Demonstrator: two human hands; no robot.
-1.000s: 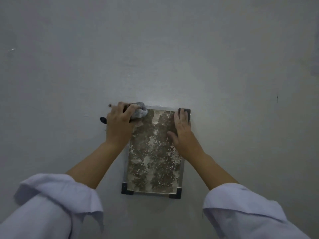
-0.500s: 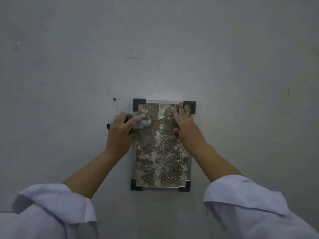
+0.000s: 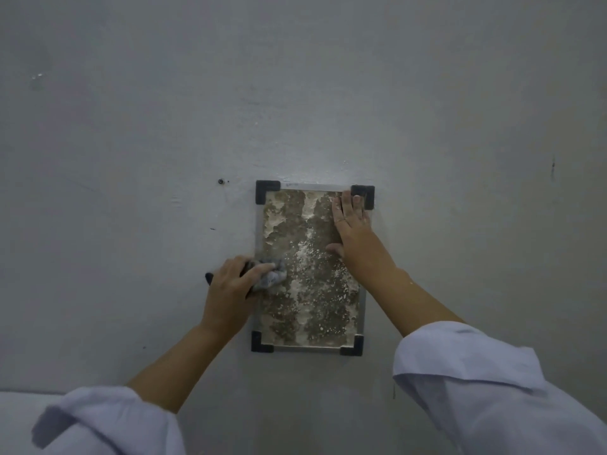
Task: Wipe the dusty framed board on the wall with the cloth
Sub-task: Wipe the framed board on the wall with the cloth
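A small upright framed board [image 3: 308,290] hangs on the grey wall. It has a silver frame, black corner caps and a brown face blotched with white dust. My left hand [image 3: 230,287] grips a crumpled grey cloth [image 3: 271,275] and presses it against the board's left edge, about halfway down. My right hand [image 3: 353,231] lies flat, fingers together, on the board's upper right part, its fingertips at the top right corner cap. Both forearms are bare below rolled white sleeves.
The grey wall [image 3: 328,93] fills the view. A small dark screw or hole [image 3: 220,181] sits left of the board's top corner. A dark mark [image 3: 553,165] shows far right. A pale ledge or surface [image 3: 26,402] shows at the bottom left.
My left hand has dragged the cloth down the board's left side, from the top left corner to mid-height, uncovering that corner cap. My right hand has stayed flat on the upper right.
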